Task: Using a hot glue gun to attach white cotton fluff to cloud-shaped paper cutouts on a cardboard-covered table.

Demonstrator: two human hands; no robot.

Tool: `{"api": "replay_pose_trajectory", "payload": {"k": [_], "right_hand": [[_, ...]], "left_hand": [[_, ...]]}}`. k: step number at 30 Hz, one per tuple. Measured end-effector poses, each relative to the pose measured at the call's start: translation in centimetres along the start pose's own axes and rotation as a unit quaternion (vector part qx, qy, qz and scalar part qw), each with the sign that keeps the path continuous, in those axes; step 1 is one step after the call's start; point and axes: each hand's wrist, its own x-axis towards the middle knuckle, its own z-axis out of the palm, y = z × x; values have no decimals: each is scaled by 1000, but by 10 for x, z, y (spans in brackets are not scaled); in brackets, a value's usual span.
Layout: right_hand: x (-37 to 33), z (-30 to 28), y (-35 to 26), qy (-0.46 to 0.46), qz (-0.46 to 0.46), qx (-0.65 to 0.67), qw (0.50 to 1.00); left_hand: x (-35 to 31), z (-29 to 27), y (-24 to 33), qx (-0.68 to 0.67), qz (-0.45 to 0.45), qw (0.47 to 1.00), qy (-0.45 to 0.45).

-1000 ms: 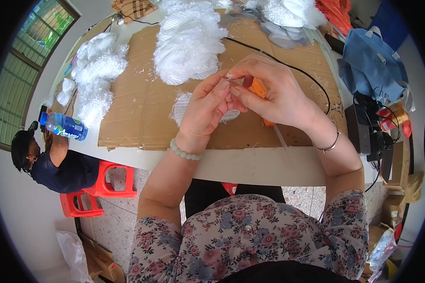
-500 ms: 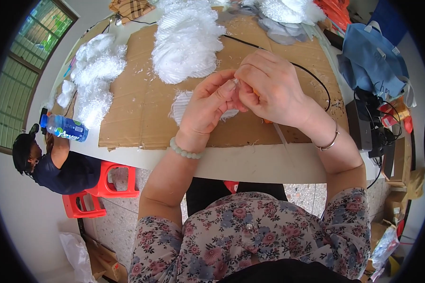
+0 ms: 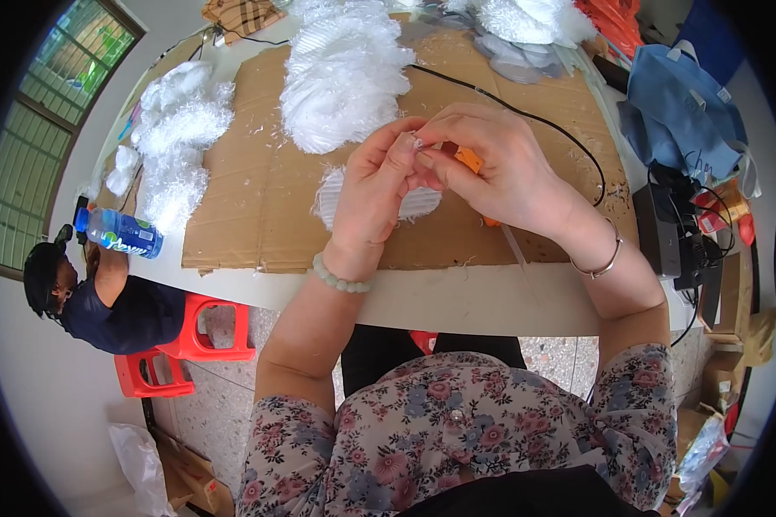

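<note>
Above the cardboard, my left hand (image 3: 369, 185) pinches a small white piece (image 3: 418, 143) between thumb and curled fingers. The thumb and forefinger of my right hand (image 3: 500, 164) close on the same piece from the right. It is too small to make out its kind. An orange object (image 3: 469, 159) shows behind my right hand, mostly hidden by it. Below my hands a flat white ribbed, fringed piece (image 3: 421, 204) lies on the cardboard, partly covered by my left hand and wrist.
Brown cardboard (image 3: 241, 189) covers much of the white table (image 3: 422, 302). A pile of white fringed material (image 3: 341, 86) lies beyond my hands, another heap (image 3: 177, 129) to the left. A black cable (image 3: 543, 121) curves right. A bottle (image 3: 125, 233) lies left, near a seated person (image 3: 116, 302).
My right hand's fingers have opened out a little and shifted, showing more of the orange object. Both hands stay together at the white piece.
</note>
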Motion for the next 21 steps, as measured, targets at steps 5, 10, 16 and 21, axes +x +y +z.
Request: {"api": "replay_pose_trajectory", "payload": {"k": [5, 10, 16, 21], "right_hand": [[-2, 8, -1, 55, -27, -88, 994], [-3, 8, 1, 82, -36, -109, 990], [0, -4, 6, 72, 2, -57, 996], [1, 11, 1, 45, -59, 27, 997]], "left_hand": [[1, -1, -6, 110, 63, 992, 22], [0, 3, -6, 119, 56, 991, 23], [3, -13, -6, -71, -6, 990, -125], [-2, -8, -4, -87, -12, 992, -91]]}}
